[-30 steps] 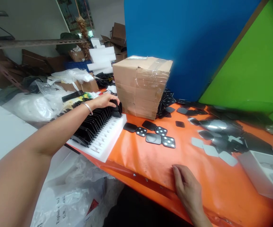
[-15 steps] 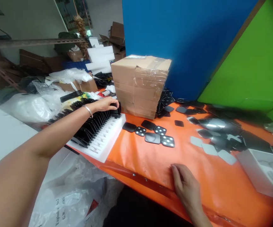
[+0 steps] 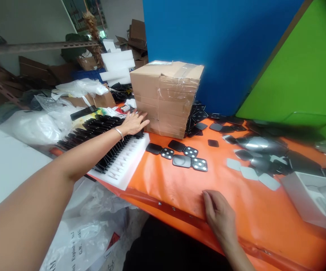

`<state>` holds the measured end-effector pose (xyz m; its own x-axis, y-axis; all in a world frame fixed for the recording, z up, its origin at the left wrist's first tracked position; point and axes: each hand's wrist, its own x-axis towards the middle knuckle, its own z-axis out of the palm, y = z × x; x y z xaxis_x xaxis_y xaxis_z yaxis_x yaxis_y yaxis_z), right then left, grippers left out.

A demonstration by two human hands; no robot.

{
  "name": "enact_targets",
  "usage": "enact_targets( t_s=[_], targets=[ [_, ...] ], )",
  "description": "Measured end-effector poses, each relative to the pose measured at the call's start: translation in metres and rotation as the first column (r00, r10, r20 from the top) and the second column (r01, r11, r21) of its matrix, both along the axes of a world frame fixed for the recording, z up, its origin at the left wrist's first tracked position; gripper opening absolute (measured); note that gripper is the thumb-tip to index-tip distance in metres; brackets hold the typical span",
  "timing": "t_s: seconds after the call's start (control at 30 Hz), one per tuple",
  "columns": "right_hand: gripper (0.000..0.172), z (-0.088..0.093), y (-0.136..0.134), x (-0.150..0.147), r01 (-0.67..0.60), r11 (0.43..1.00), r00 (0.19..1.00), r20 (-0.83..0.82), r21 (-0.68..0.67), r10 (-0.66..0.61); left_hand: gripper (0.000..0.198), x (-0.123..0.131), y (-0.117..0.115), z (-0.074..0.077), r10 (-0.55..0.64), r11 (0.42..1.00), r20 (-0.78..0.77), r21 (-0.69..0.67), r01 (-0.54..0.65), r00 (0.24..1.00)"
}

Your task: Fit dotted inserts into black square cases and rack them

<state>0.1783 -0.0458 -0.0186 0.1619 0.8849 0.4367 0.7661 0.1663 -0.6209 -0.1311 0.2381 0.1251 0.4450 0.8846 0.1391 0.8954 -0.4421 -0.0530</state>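
My left hand [image 3: 135, 122] is open, its fingers spread, over the far end of a white foam tray [image 3: 126, 172]. Its fingertips are close to the cardboard box [image 3: 164, 99]; whether they touch it I cannot tell. Rows of thin black flat pieces [image 3: 106, 124] stand upright in the tray, partly hidden by my left arm. My right hand [image 3: 220, 212] rests on the orange tabletop [image 3: 163, 188] near the front edge, fingers curled in, no object visible in it. Beyond it lie several unfolded, hinged black square cases [image 3: 182, 160], some halves marked with white dots.
At the right are pale square pieces [image 3: 249, 173], glossy dark pieces [image 3: 260, 143] and a white open box [image 3: 315, 199]. More dotted black pieces [image 3: 198, 113] lean behind the cardboard box. Blue [image 3: 208, 49] and green [image 3: 300, 67] panels stand behind. Plastic bags [image 3: 35, 126] lie left.
My left hand has opened from curled fingers to spread ones and shifted slightly right, toward the cardboard box. My right hand stays curled on the tabletop. The view has tilted slightly.
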Motion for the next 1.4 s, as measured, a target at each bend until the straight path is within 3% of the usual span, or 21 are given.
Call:
enact_targets(
  t_s=[0.1,0.17,0.23,0.3,0.37,0.47,0.5,0.57,0.63,0.7,0.77,0.83,0.9,0.97,1.03,1.1,1.17,1.23,1.27,1.3,1.4],
  targets=[
    [0.023,0.004,-0.001,-0.002,-0.018,0.999,1.0,-0.002,0.047,0.018,0.064,0.006,-0.008,0.011,0.061,0.998,-0.005,-0.026,-0.061,0.998],
    [0.019,0.006,-0.012,-0.003,-0.061,0.992,0.998,0.006,0.11,0.06,0.067,0.017,-0.025,0.021,0.081,0.996,0.02,0.03,-0.082,0.996],
    [0.016,0.005,-0.035,-0.003,-0.168,0.974,0.986,0.045,0.149,0.163,0.068,0.032,-0.061,0.024,0.015,0.99,0.093,0.141,-0.028,0.996],
    [0.016,-0.003,-0.069,-0.001,-0.339,0.936,0.937,0.121,0.099,0.327,0.046,0.049,-0.117,0.016,-0.146,0.982,0.185,0.145,0.12,0.972],
    [0.019,-0.014,-0.106,0.002,-0.441,0.897,0.881,0.188,-0.006,0.434,0.021,0.06,-0.187,-0.005,-0.296,0.941,0.252,-0.086,0.326,0.921],
    [0.025,-0.029,-0.146,0.005,-0.297,0.953,0.91,0.282,-0.065,0.303,0.023,0.064,-0.285,-0.056,-0.449,0.71,0.268,-0.471,0.523,0.852],
    [0.027,-0.032,-0.152,0.005,-0.2,0.977,0.924,0.319,-0.073,0.213,0.02,0.064,-0.309,-0.075,-0.447,0.691,0.273,-0.499,0.523,0.851],
    [0.028,-0.034,-0.156,0.001,-0.036,0.992,0.913,0.399,-0.125,0.083,0.028,0.066,-0.339,-0.111,-0.37,0.785,0.238,-0.437,0.439,0.898],
    [0.022,-0.032,-0.149,-0.006,0.049,0.976,0.884,0.464,-0.211,0.056,0.025,0.073,-0.349,-0.139,-0.29,0.876,0.16,-0.353,0.329,0.944],
    [0.018,-0.03,-0.14,-0.013,0.074,0.962,0.878,0.475,-0.263,0.063,0.021,0.081,-0.348,-0.156,-0.237,0.923,0.109,-0.284,0.259,0.965],
    [0.019,-0.026,-0.136,-0.017,0.048,0.963,0.897,0.435,-0.266,0.075,0.022,0.082,-0.345,-0.163,-0.192,0.935,0.114,-0.281,0.218,0.975],
    [0.021,-0.02,-0.141,-0.017,-0.035,0.96,0.929,0.346,-0.277,0.134,0.024,0.073,-0.348,-0.163,-0.08,0.916,0.148,-0.379,0.131,0.986],
    [0.02,-0.009,-0.155,-0.011,-0.179,0.916,0.943,0.202,-0.358,0.263,0.023,0.056,-0.358,-0.156,0.057,0.809,0.188,-0.585,0.065,0.981],
    [0.016,0.006,-0.17,-0.003,-0.354,0.81,0.909,0.03,-0.467,0.415,0.02,0.039,-0.373,-0.146,0.124,0.607,0.248,-0.785,0.124,0.961],
    [0.014,0.019,-0.179,0.003,-0.484,0.695,0.848,-0.088,-0.531,0.523,0.019,0.029,-0.387,-0.136,0.141,0.427,0.312,-0.876,0.227,0.939],
    [0.016,0.025,-0.176,0.002,-0.522,0.616,0.81,-0.114,-0.59,0.576,0.02,0.032,-0.394,-0.133,0.158,0.356,0.338,-0.896,0.266,0.928],
    [0.017,0.022,-0.162,-0.009,-0.462,0.607,0.808,-0.023,-0.647,0.589,0.018,0.045,-0.393,-0.139,0.097,0.403,0.324,-0.877,0.261,0.941],
    [0.022,0.011,-0.143,-0.028,-0.331,0.65,0.804,0.155,-0.684,0.573,0.018,0.065,-0.389,-0.151,-0.069,0.523,0.246,-0.816,0.245,0.967],
    [0.027,0.005,-0.134,-0.039,-0.275,0.646,0.782,0.225,-0.712,0.581,0.017,0.074,-0.388,-0.158,-0.091,0.565,0.23,-0.79,0.24,0.969],
    [0.032,-0.001,-0.125,-0.049,-0.255,0.617,0.742,0.259,-0.744,0.619,0.016,0.083,-0.386,-0.164,-0.106,0.599,0.213,-0.766,0.233,0.971],
    [0.029,-0.015,-0.109,-0.067,-0.28,0.454,0.609,0.209,-0.846,0.765,0.02,0.098,-0.384,-0.175,-0.115,0.695,0.154,-0.693,0.19,0.981]
  ],
)
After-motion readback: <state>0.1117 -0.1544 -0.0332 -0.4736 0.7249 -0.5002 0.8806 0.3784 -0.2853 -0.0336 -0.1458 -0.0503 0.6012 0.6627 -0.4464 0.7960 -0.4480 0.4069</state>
